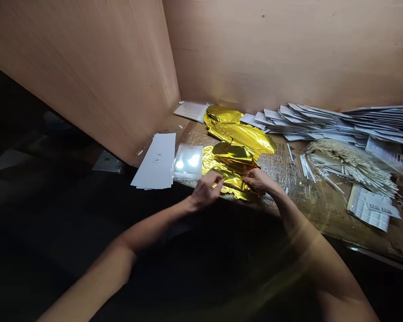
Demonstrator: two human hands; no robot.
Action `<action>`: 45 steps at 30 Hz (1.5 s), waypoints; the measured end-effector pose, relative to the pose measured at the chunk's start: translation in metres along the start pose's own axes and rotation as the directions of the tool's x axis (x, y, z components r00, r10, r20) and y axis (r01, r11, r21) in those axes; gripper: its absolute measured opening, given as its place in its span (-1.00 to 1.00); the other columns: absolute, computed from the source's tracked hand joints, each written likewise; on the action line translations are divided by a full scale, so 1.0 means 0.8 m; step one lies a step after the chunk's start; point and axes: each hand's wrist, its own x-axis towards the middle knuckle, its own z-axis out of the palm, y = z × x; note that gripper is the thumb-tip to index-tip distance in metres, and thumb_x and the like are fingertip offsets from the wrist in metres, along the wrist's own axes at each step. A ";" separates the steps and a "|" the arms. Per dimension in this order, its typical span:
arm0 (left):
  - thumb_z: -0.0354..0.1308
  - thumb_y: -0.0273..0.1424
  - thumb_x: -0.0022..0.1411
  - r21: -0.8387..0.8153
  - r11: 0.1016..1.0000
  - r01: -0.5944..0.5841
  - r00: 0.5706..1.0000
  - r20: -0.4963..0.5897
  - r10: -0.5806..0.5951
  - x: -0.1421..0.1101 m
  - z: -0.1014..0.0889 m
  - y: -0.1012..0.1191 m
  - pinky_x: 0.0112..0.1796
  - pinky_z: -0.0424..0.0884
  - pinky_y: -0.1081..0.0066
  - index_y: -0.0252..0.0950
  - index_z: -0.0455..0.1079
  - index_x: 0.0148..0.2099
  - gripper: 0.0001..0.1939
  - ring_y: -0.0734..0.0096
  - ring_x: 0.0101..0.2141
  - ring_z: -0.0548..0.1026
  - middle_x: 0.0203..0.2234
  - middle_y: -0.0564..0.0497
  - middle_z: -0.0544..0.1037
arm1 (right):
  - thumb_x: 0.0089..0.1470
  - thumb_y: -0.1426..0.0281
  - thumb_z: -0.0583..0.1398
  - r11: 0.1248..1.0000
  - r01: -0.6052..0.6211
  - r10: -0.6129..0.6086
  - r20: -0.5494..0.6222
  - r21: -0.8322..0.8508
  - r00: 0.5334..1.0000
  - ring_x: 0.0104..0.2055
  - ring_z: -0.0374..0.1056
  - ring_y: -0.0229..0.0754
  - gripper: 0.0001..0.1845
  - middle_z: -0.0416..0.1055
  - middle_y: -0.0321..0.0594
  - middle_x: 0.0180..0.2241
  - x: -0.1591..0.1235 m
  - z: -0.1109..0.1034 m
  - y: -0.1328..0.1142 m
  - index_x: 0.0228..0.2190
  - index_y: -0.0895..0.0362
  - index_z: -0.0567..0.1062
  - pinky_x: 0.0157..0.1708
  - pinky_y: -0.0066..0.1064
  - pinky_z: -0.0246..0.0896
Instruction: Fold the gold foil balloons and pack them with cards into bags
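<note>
A heap of shiny gold foil pieces (237,147) lies on the table in front of me. My left hand (206,190) rests on the near edge of the heap, fingers curled and pinching the foil. My right hand (259,181) is closed on the same gold foil piece (233,179) from the right side. Just left of the heap sits a stack of clear plastic bags (188,162) that glares under the light.
White paper sheets (156,163) lie at the left by a wooden side panel (97,76). A bag of white sticks (347,163) and printed leaflets (371,208) are at the right. Stacked white packets (339,120) line the back wall.
</note>
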 end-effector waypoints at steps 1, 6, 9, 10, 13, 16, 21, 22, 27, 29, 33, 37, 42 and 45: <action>0.22 -0.14 0.41 -0.176 0.974 0.142 0.989 0.078 -0.130 -0.018 0.010 0.001 -0.04 0.55 0.16 -0.28 0.53 -0.08 -0.70 0.17 -0.15 0.63 -0.17 -0.17 0.65 | 0.05 0.22 0.32 1.000 -0.010 0.010 -0.013 0.022 1.000 -0.59 0.17 -0.23 -0.63 0.30 -0.32 -0.69 -0.009 0.006 0.000 -0.66 0.08 0.40 -0.54 -0.38 -0.04; 0.42 -0.03 0.20 -0.730 0.475 0.491 0.858 0.311 -0.409 -0.060 0.048 0.007 -0.14 0.59 0.31 -0.34 0.54 -0.04 -0.50 0.26 -0.18 0.68 -0.13 -0.19 0.68 | 0.10 -0.09 0.29 0.888 0.001 0.053 -0.104 0.459 0.993 -0.58 0.20 -0.22 -0.50 0.36 -0.29 -0.60 -0.085 0.064 -0.015 -0.50 0.07 0.44 -0.57 -0.39 0.07; 0.50 -0.05 0.08 -0.798 0.461 0.387 0.886 0.183 -0.426 -0.051 0.041 0.014 -0.21 0.59 0.33 -0.33 0.56 -0.11 -0.50 0.32 -0.28 0.65 -0.21 -0.12 0.69 | 0.14 -0.12 0.30 0.856 0.048 0.034 -0.149 0.514 0.988 -0.55 0.19 -0.21 -0.48 0.35 -0.29 -0.58 -0.125 0.093 -0.035 -0.50 0.05 0.42 -0.56 -0.38 0.08; 0.51 -0.05 0.07 -0.790 0.482 0.379 0.894 0.179 -0.411 -0.048 0.036 0.018 -0.21 0.59 0.32 -0.33 0.56 -0.13 -0.50 0.31 -0.29 0.64 -0.22 -0.11 0.69 | 0.17 -0.09 0.29 0.874 0.072 0.025 -0.191 0.480 0.981 -0.55 0.17 -0.20 -0.49 0.33 -0.30 -0.58 -0.134 0.098 -0.042 -0.52 0.04 0.40 -0.56 -0.37 0.06; 0.52 -0.08 0.06 -0.735 0.554 0.391 0.912 0.230 -0.339 -0.041 0.021 0.030 -0.14 0.58 0.31 -0.32 0.58 -0.13 -0.52 0.28 -0.23 0.64 -0.21 -0.10 0.69 | 0.25 0.00 0.25 0.919 0.125 -0.004 -0.308 0.374 0.952 -0.56 0.12 -0.20 -0.52 0.26 -0.33 -0.61 -0.148 0.101 -0.062 -0.54 0.01 0.34 -0.55 -0.35 0.00; 0.51 -0.08 0.07 -0.711 0.577 0.403 0.915 0.285 -0.287 -0.038 0.011 0.044 -0.10 0.56 0.31 -0.32 0.56 -0.10 -0.51 0.26 -0.20 0.64 -0.18 -0.11 0.68 | 0.27 0.04 0.24 0.931 0.152 -0.039 -0.324 0.332 0.945 -0.58 0.09 -0.20 -0.54 0.21 -0.36 -0.63 -0.155 0.099 -0.076 -0.55 -0.01 0.30 -0.55 -0.33 -0.02; 0.54 -0.16 0.06 -0.664 0.654 0.362 0.932 0.265 -0.246 -0.035 0.000 0.056 -0.07 0.55 0.31 -0.33 0.54 -0.04 -0.49 0.25 -0.17 0.65 -0.14 -0.12 0.68 | 0.29 0.03 0.23 0.912 0.162 -0.011 -0.373 0.376 0.928 -0.57 0.10 -0.19 -0.52 0.21 -0.36 -0.61 -0.168 0.110 -0.081 -0.54 -0.02 0.27 -0.54 -0.32 0.03; 0.55 -0.18 0.03 -0.670 0.652 0.354 0.935 0.245 -0.256 -0.035 -0.002 0.056 -0.09 0.55 0.31 -0.33 0.54 -0.05 -0.49 0.25 -0.19 0.65 -0.15 -0.11 0.69 | 0.28 0.01 0.24 0.898 0.154 0.002 -0.354 0.411 0.935 -0.56 0.15 -0.18 -0.54 0.25 -0.35 -0.59 -0.169 0.112 -0.080 -0.52 -0.01 0.30 -0.53 -0.32 0.09; 0.59 -0.23 -0.02 -0.694 0.615 0.376 0.926 0.306 -0.220 -0.039 -0.005 0.053 -0.02 0.55 0.23 -0.32 0.53 -0.02 -0.45 0.23 -0.19 0.67 -0.18 -0.10 0.70 | 0.06 -0.03 0.45 0.652 0.088 0.075 -0.180 0.753 0.981 -0.24 0.54 -0.01 -0.46 0.62 -0.13 -0.17 -0.160 0.100 -0.079 -0.08 0.00 0.50 -0.28 -0.24 0.49; 0.56 -0.23 0.02 -0.662 0.637 0.394 0.911 0.371 -0.178 -0.038 -0.007 0.056 -0.01 0.54 0.24 -0.34 0.56 -0.04 -0.50 0.21 -0.16 0.66 -0.17 -0.12 0.70 | 0.06 0.00 0.45 0.502 0.043 0.016 -0.059 0.864 0.998 -0.15 0.57 0.03 -0.47 0.64 -0.09 -0.11 -0.154 0.090 -0.083 -0.07 0.04 0.54 -0.17 -0.19 0.52; 0.45 -0.26 0.15 -0.595 0.693 0.408 0.882 0.453 -0.131 -0.030 -0.018 0.063 -0.12 0.51 0.33 -0.34 0.59 -0.03 -0.61 0.29 -0.24 0.62 -0.22 -0.09 0.69 | 0.07 0.11 0.47 0.325 -0.023 -0.024 0.032 0.946 0.999 -0.27 0.57 -0.02 -0.60 0.66 -0.14 -0.22 -0.150 0.079 -0.089 -0.14 0.06 0.61 -0.24 -0.21 0.52; 0.25 -0.38 0.21 -0.492 0.836 0.241 0.941 0.329 -0.078 -0.022 -0.028 0.066 -0.20 0.43 0.41 -0.34 0.63 -0.19 -0.82 0.38 -0.31 0.55 -0.34 -0.03 0.64 | 0.00 0.27 0.49 0.230 0.041 0.087 -0.062 0.972 0.994 -0.44 0.45 -0.19 -0.79 0.58 -0.30 -0.42 -0.144 0.082 -0.088 -0.35 0.03 0.61 -0.42 -0.39 0.37; 0.13 -0.35 0.26 -0.326 0.942 0.078 0.955 0.295 0.023 -0.018 -0.033 0.069 -0.22 0.43 0.40 -0.32 0.62 -0.20 -0.75 0.34 -0.23 0.52 -0.25 -0.06 0.58 | -0.06 0.36 0.46 0.078 0.040 0.148 -0.051 0.996 0.988 -0.51 0.35 -0.23 -0.74 0.48 -0.37 -0.51 -0.127 0.090 -0.085 -0.52 0.04 0.47 -0.48 -0.41 0.28; 0.31 -0.37 0.14 -0.173 0.984 -0.028 0.967 0.244 0.070 -0.020 -0.034 0.068 -0.28 0.42 0.45 -0.29 0.59 -0.12 -0.76 0.34 -0.20 0.49 -0.14 -0.07 0.53 | 0.07 0.22 0.44 0.070 0.044 0.096 -0.051 0.997 0.994 -0.35 0.49 -0.12 -0.71 0.60 -0.31 -0.29 -0.125 0.093 -0.085 -0.17 -0.05 0.58 -0.35 -0.31 0.41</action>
